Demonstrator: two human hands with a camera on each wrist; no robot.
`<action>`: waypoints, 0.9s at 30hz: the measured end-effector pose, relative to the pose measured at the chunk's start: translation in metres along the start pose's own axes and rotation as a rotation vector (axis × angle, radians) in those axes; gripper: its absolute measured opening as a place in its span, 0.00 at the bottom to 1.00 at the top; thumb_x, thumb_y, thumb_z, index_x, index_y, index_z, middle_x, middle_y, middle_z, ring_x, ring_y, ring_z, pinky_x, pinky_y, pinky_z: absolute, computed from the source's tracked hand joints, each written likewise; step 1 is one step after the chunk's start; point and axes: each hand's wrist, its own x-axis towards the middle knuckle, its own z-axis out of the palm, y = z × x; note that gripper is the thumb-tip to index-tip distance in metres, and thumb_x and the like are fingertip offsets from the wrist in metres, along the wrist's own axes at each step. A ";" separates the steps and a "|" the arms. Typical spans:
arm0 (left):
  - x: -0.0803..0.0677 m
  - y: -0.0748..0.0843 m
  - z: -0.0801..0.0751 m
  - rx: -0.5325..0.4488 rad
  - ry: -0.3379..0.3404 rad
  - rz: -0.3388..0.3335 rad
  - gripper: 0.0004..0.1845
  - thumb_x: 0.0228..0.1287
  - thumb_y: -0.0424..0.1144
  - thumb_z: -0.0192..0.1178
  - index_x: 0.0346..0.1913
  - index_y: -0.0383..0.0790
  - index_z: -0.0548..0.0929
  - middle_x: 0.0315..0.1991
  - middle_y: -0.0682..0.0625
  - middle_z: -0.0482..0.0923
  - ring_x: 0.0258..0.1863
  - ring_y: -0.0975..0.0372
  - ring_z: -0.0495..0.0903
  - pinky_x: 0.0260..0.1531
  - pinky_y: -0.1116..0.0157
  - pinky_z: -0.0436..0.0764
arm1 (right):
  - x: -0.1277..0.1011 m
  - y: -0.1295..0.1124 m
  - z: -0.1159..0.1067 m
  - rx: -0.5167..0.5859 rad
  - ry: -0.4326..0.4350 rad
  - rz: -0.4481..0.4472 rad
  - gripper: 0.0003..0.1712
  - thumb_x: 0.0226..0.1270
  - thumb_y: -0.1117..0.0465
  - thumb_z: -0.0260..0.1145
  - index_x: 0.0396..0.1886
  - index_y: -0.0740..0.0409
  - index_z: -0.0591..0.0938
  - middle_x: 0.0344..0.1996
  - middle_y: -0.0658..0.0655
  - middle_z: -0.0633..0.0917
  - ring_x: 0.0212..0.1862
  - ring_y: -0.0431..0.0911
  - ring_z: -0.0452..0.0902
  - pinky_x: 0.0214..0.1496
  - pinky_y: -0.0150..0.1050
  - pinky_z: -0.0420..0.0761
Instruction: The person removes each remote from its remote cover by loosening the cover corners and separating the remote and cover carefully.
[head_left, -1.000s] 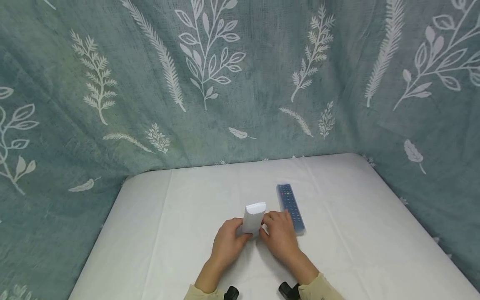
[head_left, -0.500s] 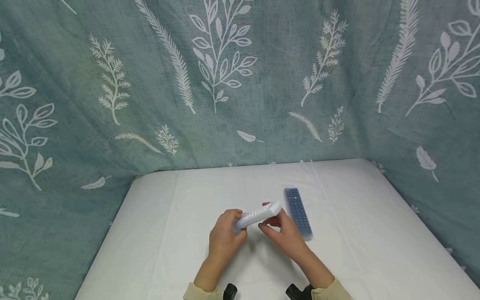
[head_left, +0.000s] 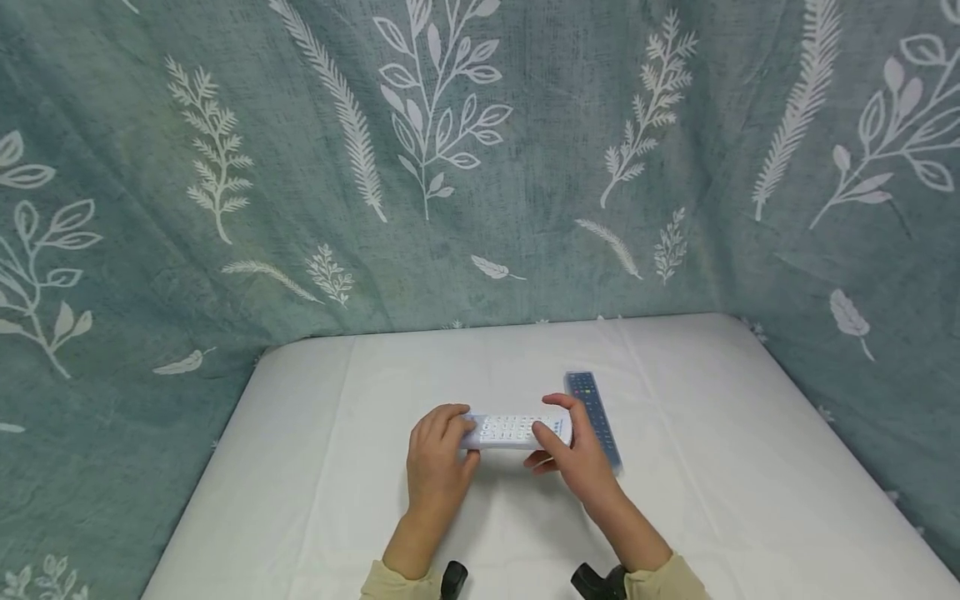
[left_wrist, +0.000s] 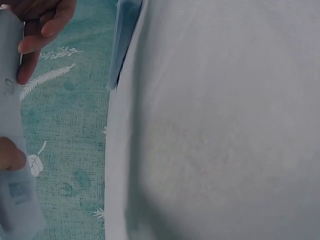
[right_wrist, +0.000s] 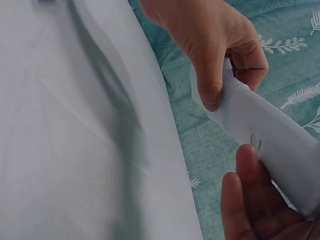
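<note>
Remote between both hands' fingers

Looks like a makeshift recording corner set up indoors, more a staged tabletop than a lived-in room. Shown chiefly by the grey-green cloth backdrop printed with white leaves and fern sprigs, hung loosely and wrinkled, wrapping round the back and both sides of the flat table covered in a creased white sheet and hiding whatever walls stand behind. Household goods only on that table: a dark slim remote control in a clear sleeve near the middle, and a white slim remote control with pale keys just beside it, held above the sheet.
</note>
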 end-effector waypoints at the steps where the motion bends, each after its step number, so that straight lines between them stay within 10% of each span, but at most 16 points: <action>1: 0.000 -0.001 -0.001 0.002 -0.002 0.001 0.24 0.33 0.26 0.78 0.37 0.46 0.81 0.51 0.54 0.83 0.56 0.57 0.79 0.59 0.57 0.77 | 0.000 0.000 0.001 -0.001 0.004 0.013 0.27 0.74 0.56 0.62 0.67 0.50 0.63 0.43 0.63 0.85 0.30 0.48 0.87 0.34 0.40 0.87; 15: -0.003 -0.009 -0.006 -0.189 -0.142 -0.066 0.34 0.33 0.42 0.85 0.51 0.48 0.82 0.66 0.49 0.73 0.67 0.53 0.70 0.61 0.54 0.77 | 0.006 0.014 -0.004 0.179 -0.002 0.093 0.20 0.73 0.66 0.59 0.60 0.60 0.65 0.45 0.59 0.82 0.28 0.47 0.86 0.36 0.43 0.89; 27: 0.008 -0.009 -0.013 -0.676 -0.286 -0.655 0.34 0.61 0.43 0.70 0.69 0.51 0.70 0.70 0.48 0.68 0.63 0.49 0.75 0.56 0.48 0.80 | 0.007 0.016 -0.012 0.207 0.004 0.070 0.19 0.72 0.69 0.58 0.59 0.63 0.65 0.38 0.54 0.84 0.25 0.46 0.85 0.33 0.40 0.88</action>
